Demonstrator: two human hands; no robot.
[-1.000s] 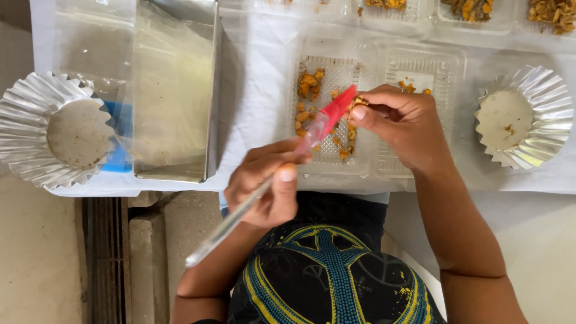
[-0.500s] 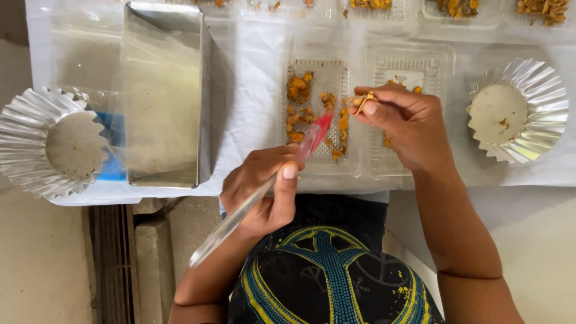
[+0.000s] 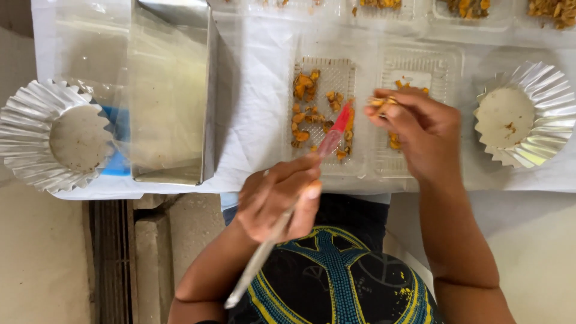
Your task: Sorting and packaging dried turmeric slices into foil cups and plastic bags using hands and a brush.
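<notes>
Left hand (image 3: 277, 198) is gripping a red-tipped tool (image 3: 327, 142) over orange pieces in the clear tray (image 3: 324, 72); right hand (image 3: 420, 129), having drifted slightly rightward, is pinching an orange piece (image 3: 379, 102).

Packaging present: two clear ribbed plastic trays (image 3: 327, 114) (image 3: 420, 90) side by side at centre of the tabletop (image 3: 258, 90), holding orange pieces. More clear trays (image 3: 474, 12) line the far edge. No labels, signs or screens visible.
</notes>
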